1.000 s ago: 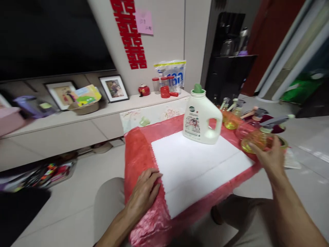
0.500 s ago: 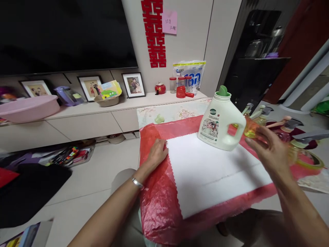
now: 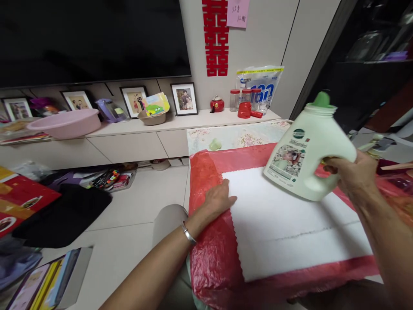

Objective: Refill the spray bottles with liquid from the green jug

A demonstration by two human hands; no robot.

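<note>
Where the jug (image 3: 303, 137) is: 12 o'clock part of the white sheet (image 3: 274, 219), neck (image 3: 319, 110) leaning twd 1; can't tell if the base (image 3: 292, 186) is off it.
Handle (image 3: 329, 184): R hand (image 3: 358, 176) has it from the 3 o'clock side, fingers closed round it, a tip showing in the loop; prob. the best hold imo.
Jug walls: look like moulded plastic, so prob. stiff w/ a bit of give, slick if wet, hardly fragile.
Weight: opaque, so can't tell the fill; maybe heavy if full, & then a 2nd hand under the base wd help.
Neck: green piece (image 3: 322, 99) sits in it; can't tell how firmly, so I'd not lift by that.
L hand (image 3: 219, 198): palm down at the sheet's 10 o'clock edge, fingers loosely extended, thumb apart, gripping nothing I can see.
Sheet: over red plastic (image 3: 213, 267), looks thin; might slide.
</note>
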